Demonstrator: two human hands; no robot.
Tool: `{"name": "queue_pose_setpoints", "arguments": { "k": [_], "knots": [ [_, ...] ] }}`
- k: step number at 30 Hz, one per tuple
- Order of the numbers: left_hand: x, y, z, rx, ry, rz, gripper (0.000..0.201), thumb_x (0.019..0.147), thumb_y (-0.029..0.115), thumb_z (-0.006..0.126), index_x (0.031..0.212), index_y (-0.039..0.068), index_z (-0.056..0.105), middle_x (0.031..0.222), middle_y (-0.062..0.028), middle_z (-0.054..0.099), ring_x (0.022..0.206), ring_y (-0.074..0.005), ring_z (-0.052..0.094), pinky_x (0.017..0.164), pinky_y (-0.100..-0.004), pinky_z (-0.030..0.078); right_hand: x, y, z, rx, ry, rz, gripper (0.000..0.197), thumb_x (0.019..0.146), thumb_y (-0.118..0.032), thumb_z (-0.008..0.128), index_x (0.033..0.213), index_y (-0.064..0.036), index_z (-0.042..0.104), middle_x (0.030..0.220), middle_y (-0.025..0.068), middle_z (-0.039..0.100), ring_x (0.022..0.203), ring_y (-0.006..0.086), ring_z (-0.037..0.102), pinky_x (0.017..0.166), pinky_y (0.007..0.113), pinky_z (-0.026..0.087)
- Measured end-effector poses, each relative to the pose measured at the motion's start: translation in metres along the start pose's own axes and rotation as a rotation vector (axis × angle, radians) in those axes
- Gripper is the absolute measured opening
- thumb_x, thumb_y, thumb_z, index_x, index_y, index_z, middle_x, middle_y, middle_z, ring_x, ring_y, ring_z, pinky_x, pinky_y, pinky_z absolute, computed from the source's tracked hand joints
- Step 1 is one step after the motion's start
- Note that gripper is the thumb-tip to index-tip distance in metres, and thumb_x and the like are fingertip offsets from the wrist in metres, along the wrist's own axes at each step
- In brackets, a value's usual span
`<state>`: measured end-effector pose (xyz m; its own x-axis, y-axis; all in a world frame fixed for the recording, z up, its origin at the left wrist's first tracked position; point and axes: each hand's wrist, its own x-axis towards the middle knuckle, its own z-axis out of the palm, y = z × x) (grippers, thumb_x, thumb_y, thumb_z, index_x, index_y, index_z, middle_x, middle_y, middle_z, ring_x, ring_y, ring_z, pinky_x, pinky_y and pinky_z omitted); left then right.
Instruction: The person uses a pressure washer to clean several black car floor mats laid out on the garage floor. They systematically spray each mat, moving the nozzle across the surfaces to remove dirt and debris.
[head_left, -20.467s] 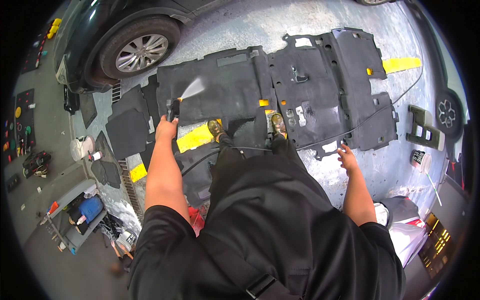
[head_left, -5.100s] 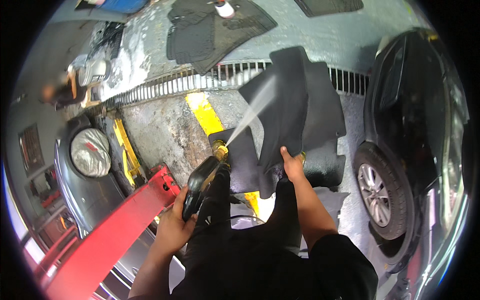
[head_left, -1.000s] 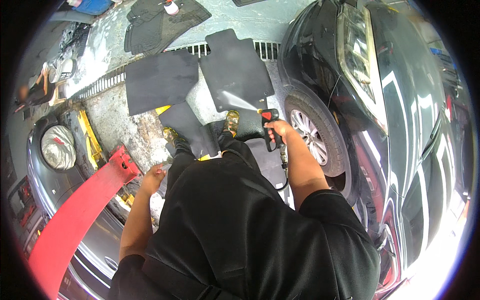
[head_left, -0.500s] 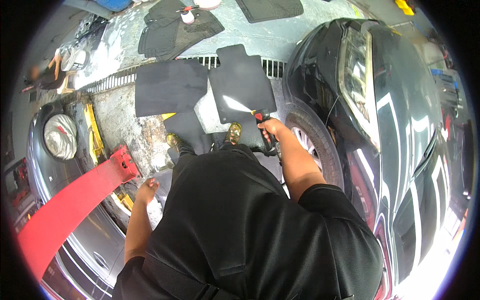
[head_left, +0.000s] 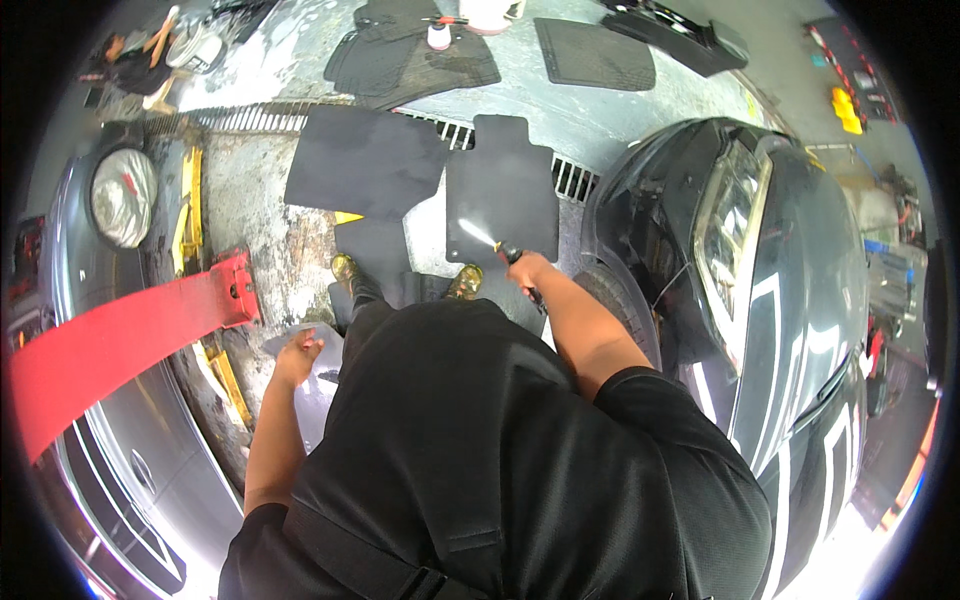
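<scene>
My right hand (head_left: 528,270) is wrapped around a black spray gun (head_left: 511,254) with a yellow-orange tip. A bright white spray fans from that tip, toward the upper left, over the lower part of a dark car floor mat (head_left: 502,180). The mat lies flat beyond my right shoe. My left hand (head_left: 300,356) hangs by my left side, fingers loosely curled, with nothing visible in them. Below it is a greyish sheet-like surface (head_left: 318,395). Another dark mat (head_left: 365,160) lies to the left of the sprayed one, and a smaller mat (head_left: 372,248) lies by my feet.
A dark car (head_left: 790,300) stands close on my right; a grey car (head_left: 165,420) is on my left. A red lift arm (head_left: 130,330) reaches in from the left. Beyond the floor grate (head_left: 575,182) lie more mats (head_left: 600,55) and a spray bottle (head_left: 438,37). A person (head_left: 135,65) sits far left.
My view has shifted, so the mats and cars sit differently in it. The spray gun has swung slightly left and its spray still falls on the same mat. My left hand stays curled.
</scene>
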<state>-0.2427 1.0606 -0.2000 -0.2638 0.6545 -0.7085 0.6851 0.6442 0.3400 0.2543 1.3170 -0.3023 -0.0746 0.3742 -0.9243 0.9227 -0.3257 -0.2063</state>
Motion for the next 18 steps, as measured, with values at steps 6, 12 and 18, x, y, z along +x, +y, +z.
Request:
{"name": "queue_pose_setpoints", "arguments": {
  "k": [6,12,18],
  "knots": [
    [-0.034,-0.049,0.026,-0.107,0.007,-0.169,0.058,0.097,0.043,0.066,0.139,0.005,0.057,0.127,-0.0221,0.067,0.119,-0.0323,0.065,0.100,-0.0405,0.050,0.001,-0.040,0.006,-0.271,0.105,-0.062,0.049,0.083,-0.014,0.057,0.130,0.0011,0.057,0.125,0.0240,0.067,0.119,0.0371,0.065,0.099,0.045,0.052],
    [-0.044,-0.086,0.039,-0.095,-0.047,-0.281,0.062,0.097,0.046,0.065,0.140,0.003,0.057,0.132,-0.0222,0.065,0.125,-0.0320,0.062,0.104,-0.0407,0.048,-0.022,-0.095,-0.042,-0.269,0.273,-0.154,0.049,0.086,-0.015,0.052,0.132,0.0011,0.055,0.132,0.0257,0.063,0.126,0.0395,0.060,0.106,0.047,0.048],
    [-0.030,-0.067,0.027,-0.185,0.014,-0.218,0.061,0.098,0.043,0.065,0.142,0.001,0.055,0.133,-0.0234,0.064,0.124,-0.0333,0.063,0.104,-0.0408,0.048,0.006,-0.076,-0.031,-0.374,0.251,-0.136,0.049,0.085,-0.017,0.055,0.130,0.0020,0.056,0.123,0.0247,0.068,0.115,0.0379,0.067,0.100,0.045,0.052]
  ]
}}
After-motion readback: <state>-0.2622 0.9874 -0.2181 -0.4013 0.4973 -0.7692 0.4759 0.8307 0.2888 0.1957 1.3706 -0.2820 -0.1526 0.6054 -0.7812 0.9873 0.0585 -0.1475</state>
